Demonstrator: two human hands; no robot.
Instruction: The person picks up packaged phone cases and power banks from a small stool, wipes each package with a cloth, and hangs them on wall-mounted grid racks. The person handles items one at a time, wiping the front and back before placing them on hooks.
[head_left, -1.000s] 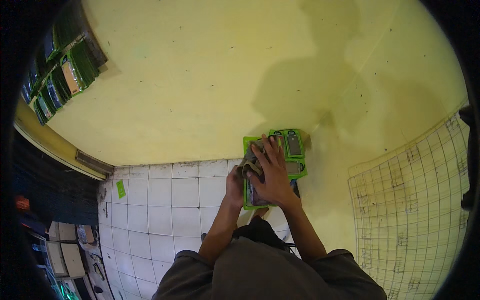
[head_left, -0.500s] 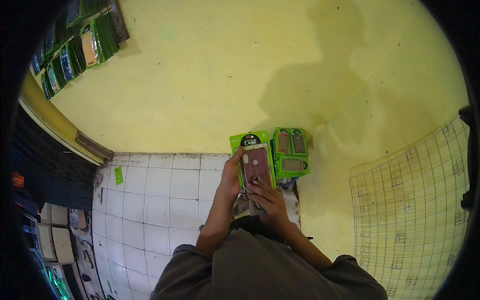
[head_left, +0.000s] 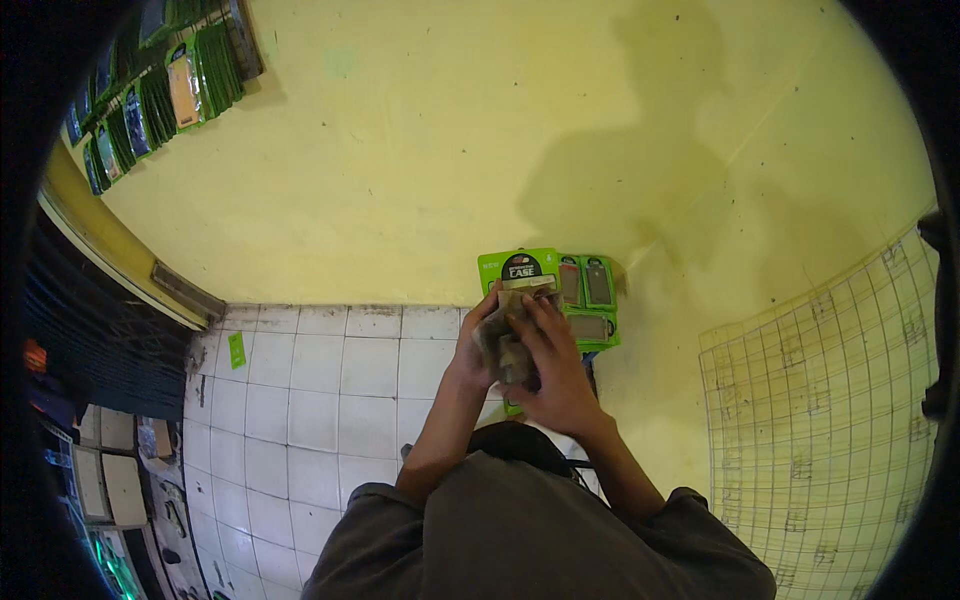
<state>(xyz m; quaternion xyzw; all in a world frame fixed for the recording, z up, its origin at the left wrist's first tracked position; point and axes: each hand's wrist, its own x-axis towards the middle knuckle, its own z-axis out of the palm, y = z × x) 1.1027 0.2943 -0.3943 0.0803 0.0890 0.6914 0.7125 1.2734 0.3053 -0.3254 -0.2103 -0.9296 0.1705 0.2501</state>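
We held both forearms (head_left: pixel 438 432) angled inward, left hand (head_left: pixel 474 348) curled, right hand (head_left: pixel 556 364) palm-down, slanting forward-left.

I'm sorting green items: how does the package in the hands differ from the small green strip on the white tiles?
The green package is held; the green strip lies on the white tiles. A cloth partly covers the package, while the strip is uncovered. The package looks wider than the strip. Both are green.

Soft light washes the yellow wall (head_left: pixel 400 150) before me, a person's blurry shadow (head_left: pixel 640 140) at far right; near left looks dim, perhaps unfocused; the wire grid (head_left: pixel 815 400) bows.
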